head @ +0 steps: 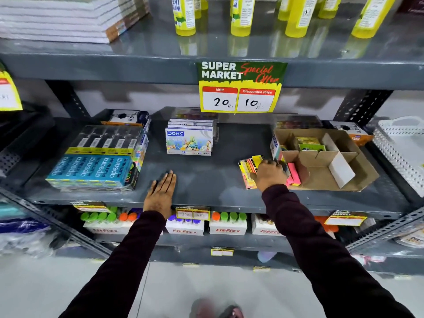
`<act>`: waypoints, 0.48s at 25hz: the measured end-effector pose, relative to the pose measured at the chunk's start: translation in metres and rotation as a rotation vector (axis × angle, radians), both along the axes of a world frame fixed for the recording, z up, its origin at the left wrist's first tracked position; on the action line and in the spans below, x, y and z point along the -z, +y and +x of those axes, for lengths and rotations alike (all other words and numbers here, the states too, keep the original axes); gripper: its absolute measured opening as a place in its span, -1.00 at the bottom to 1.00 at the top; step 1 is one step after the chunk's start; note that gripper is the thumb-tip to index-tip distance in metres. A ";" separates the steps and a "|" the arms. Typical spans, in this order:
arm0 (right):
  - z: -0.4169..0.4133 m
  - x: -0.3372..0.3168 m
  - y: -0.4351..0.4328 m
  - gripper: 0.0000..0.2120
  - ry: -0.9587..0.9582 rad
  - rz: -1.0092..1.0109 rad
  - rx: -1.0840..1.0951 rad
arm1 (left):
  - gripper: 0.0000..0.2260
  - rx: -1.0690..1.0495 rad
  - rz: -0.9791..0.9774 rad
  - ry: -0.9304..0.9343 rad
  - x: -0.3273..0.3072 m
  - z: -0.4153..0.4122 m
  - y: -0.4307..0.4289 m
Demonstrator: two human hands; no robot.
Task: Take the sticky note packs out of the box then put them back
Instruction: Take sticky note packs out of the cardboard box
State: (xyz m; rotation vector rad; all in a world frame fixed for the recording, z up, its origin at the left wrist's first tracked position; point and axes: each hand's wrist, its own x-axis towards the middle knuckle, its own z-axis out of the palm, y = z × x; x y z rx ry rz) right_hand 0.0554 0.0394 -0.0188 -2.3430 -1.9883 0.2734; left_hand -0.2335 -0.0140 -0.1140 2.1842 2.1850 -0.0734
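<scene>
An open cardboard box (344, 166) with dividers sits on the right of the grey middle shelf (206, 180). Two sticky note packs (308, 143) remain in its far compartment. A pink pack (294, 174) leans at the box's near left corner. Yellow and pink packs (249, 167) lie on the shelf just left of the box. My right hand (269, 173) rests on top of these packs, fingers curled around them. Flat on the shelf's front edge, well to the left, lies my left hand (160, 193), palm down and holding nothing.
A stack of blue Apsara pencil boxes (96, 168) fills the shelf's left. DOMS crayon packs (189, 141) stand at the middle back. A white perforated basket (403, 152) sits at the far right. A price sign (241, 88) hangs from the upper shelf, with yellow bottles (241, 17) above.
</scene>
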 end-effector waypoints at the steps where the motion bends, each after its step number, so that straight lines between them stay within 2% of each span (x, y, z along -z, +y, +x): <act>1: 0.000 -0.002 0.002 -0.40 0.011 -0.010 0.013 | -0.15 0.000 -0.003 0.003 0.000 -0.001 0.000; 3: -0.001 -0.007 0.005 -0.38 0.009 0.032 0.023 | -0.13 0.010 -0.016 0.014 0.000 -0.003 0.002; 5: -0.006 -0.010 0.008 -0.55 0.028 0.124 -0.057 | -0.12 -0.005 0.005 0.015 0.003 -0.001 0.001; 7: -0.023 -0.012 0.010 -0.73 0.161 0.211 -0.151 | -0.07 0.006 0.004 0.002 0.001 -0.003 0.001; 8: -0.036 -0.011 0.009 -0.76 0.224 0.239 -0.191 | -0.03 0.022 -0.010 -0.017 0.000 -0.005 0.001; 10: -0.064 -0.001 0.009 -0.63 0.258 0.283 -0.324 | -0.02 0.033 -0.013 -0.050 0.000 -0.007 0.001; 12: -0.093 0.018 0.010 -0.45 0.183 0.256 -0.493 | -0.10 0.010 0.022 -0.041 0.002 -0.009 0.001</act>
